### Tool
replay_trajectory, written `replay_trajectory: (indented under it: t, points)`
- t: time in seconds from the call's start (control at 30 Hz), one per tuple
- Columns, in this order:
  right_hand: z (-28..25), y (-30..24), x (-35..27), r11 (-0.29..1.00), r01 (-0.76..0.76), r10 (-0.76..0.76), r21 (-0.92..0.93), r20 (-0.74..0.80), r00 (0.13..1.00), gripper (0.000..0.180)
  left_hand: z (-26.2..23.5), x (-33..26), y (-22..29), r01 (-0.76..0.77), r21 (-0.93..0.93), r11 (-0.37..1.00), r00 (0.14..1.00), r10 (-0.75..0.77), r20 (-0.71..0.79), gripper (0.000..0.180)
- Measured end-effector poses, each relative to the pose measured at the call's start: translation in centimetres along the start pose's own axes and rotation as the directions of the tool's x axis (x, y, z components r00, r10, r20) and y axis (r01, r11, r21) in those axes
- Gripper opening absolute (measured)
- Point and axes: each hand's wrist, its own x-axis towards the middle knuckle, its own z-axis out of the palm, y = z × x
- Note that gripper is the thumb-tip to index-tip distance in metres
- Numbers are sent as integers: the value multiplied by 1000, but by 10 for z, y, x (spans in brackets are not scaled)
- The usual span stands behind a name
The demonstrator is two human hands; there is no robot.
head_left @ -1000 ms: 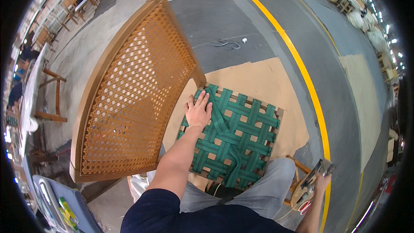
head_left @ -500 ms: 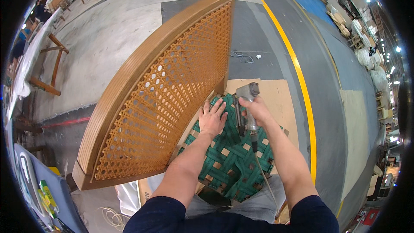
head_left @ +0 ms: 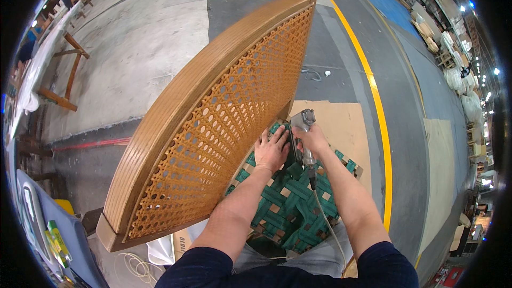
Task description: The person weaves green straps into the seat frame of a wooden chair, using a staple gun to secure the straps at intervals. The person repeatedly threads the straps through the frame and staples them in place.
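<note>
The green webbed seat [head_left: 288,202] lies just under both hands, its woven straps crossing over a wooden frame that rests partly on the person's lap and partly on a sheet of cardboard [head_left: 341,122] on the floor. The left hand [head_left: 271,150] lies flat on the webbing near the seat's far edge, fingers [head_left: 266,136] spread open and pressing down, gripping nothing. Just beside it to the right, the right hand [head_left: 312,141] has its fingers closed around the handle of a grey pneumatic stapler [head_left: 303,128], whose nose points down between the two hands at the webbing; a thin hose [head_left: 322,218] runs back from the handle toward the person's body, over the seat. To the left of the left fingers, and touching the seat's edge, stands a curved wooden chair back [head_left: 213,112] with a honey-coloured cane lattice, tilted and stretching from the lower left up past the hands. Beyond the fingers lies the grey concrete floor [head_left: 160,37], with a yellow line [head_left: 376,106] running along to the right of the right hand. Farther off to the left a bare wooden frame [head_left: 66,74] stands, well apart from the hands
</note>
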Motion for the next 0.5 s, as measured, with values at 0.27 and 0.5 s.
replay_trajectory:
  t: [0.27, 0.5]
  points:
    - [3, -4, -3, 999, 8, -8, -50, -1, 1000, 18, 5, -3, -4, -25, -83, 996, 994, 15, -112, 42]
    - [7, -6, -3, 998, 24, -20, -60, 62, 998, 17, 9, -6, -9, -71, -185, 980, 981, 35, -189, 29]
